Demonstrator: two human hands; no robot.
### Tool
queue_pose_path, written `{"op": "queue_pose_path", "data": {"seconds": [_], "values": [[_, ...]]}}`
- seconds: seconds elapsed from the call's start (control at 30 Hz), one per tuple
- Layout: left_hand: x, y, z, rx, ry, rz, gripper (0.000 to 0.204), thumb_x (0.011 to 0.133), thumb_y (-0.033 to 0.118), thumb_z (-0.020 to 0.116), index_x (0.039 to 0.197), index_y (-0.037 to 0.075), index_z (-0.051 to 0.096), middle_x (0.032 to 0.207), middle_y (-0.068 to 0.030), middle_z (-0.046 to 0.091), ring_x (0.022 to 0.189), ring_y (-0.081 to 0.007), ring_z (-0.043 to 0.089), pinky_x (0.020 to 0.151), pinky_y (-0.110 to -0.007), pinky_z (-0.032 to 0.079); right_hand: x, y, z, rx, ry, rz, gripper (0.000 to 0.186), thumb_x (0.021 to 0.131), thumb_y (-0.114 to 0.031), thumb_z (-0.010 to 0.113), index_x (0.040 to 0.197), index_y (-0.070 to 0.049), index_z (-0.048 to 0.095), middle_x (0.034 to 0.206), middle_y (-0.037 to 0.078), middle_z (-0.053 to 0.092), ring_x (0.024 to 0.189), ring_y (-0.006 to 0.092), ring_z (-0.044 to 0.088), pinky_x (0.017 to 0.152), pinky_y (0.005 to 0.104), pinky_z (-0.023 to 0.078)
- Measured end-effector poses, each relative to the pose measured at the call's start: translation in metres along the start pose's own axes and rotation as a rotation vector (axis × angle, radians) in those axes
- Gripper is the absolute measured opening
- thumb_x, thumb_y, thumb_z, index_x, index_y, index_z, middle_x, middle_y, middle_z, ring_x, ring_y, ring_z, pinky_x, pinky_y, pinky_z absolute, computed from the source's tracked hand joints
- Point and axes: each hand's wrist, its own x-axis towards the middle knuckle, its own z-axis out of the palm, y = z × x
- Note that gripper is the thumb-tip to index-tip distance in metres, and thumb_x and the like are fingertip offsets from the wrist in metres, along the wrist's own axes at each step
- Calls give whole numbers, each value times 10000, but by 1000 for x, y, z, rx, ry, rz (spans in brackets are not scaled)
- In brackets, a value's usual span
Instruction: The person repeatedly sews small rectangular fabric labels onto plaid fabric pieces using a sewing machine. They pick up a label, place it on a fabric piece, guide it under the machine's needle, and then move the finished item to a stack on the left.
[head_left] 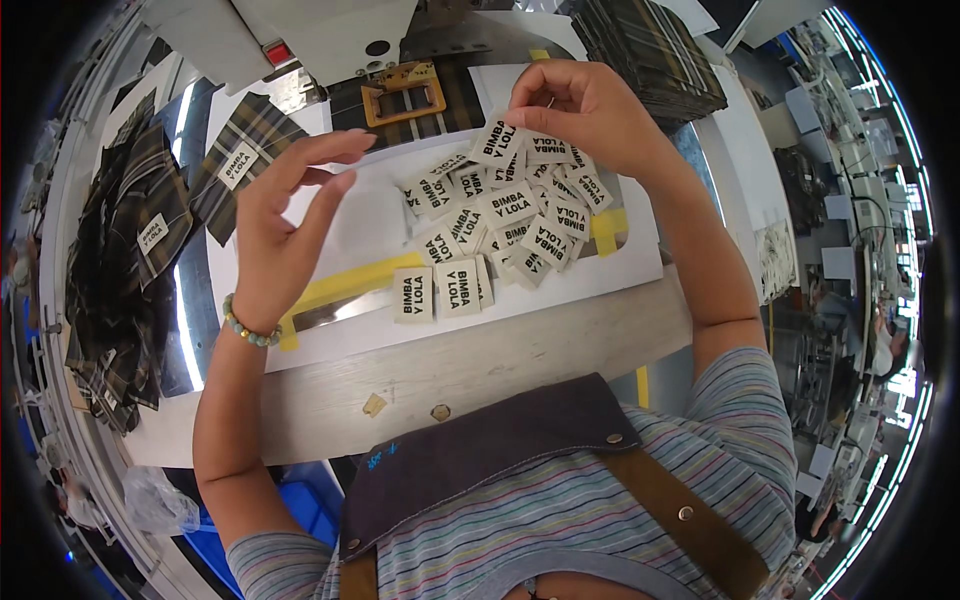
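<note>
A heap of several small cream woven labels [500,215] with black lettering lies on a white sheet on the worktable. My right hand [580,105] hovers over the far side of the heap and pinches one label [496,142] by its edge between thumb and fingers. My left hand [285,225], with a bead bracelet on the wrist, is raised left of the heap, fingers spread and holding nothing. Two labels [437,292] lie apart at the heap's near edge.
A plaid fabric piece with a sewn label [243,160] lies at the left, beside a stack of dark plaid pieces [125,260]. A sewing machine head [330,40] and an orange clamp frame [405,100] stand behind. More plaid stacks [655,50] sit far right. Yellow tape strips [345,285] mark the sheet.
</note>
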Motion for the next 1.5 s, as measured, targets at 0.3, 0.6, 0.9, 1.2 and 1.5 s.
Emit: {"op": "queue_pose_path", "data": {"seconds": [0.3,0.6,0.9,1.2,1.5], "values": [[15,6,56,-313,-179,-406,179,991,106,771,1140,5,769,1001,-45,800,866,-73,696,787,-249,559,-5,-8,41,299,-48,-26,258,994,-95,763,1243,-30,745,983,14,738,921,66,670,826,239,554],[25,-1,43,536,-30,314,323,895,66,808,1208,46,733,1079,-103,738,955,-310,718,803,-381,598,22,4,26,-122,4,-146,176,919,-150,780,1050,-43,830,949,76,791,834,168,726,787,310,576],[40,-64,14,613,-13,288,278,925,73,777,1200,43,747,1173,-81,759,1087,-318,703,928,-416,590,124,55,45,-50,85,79,195,908,-199,823,1014,-36,837,860,39,793,755,97,701,715,266,537],[41,-70,17,578,-230,226,436,1061,236,630,1431,5,639,1527,-128,612,1507,-356,449,1252,-469,374,124,52,54,-223,41,-20,190,879,-209,833,1007,-70,852,891,43,800,813,131,727,778,292,553],[41,-75,19,573,-264,209,477,1072,266,622,1481,24,589,1601,-118,529,1549,-355,387,1278,-474,321,94,46,32,-538,38,-626,235,931,-100,657,1104,-92,815,1115,72,749,1039,294,709,921,416,572]]}}
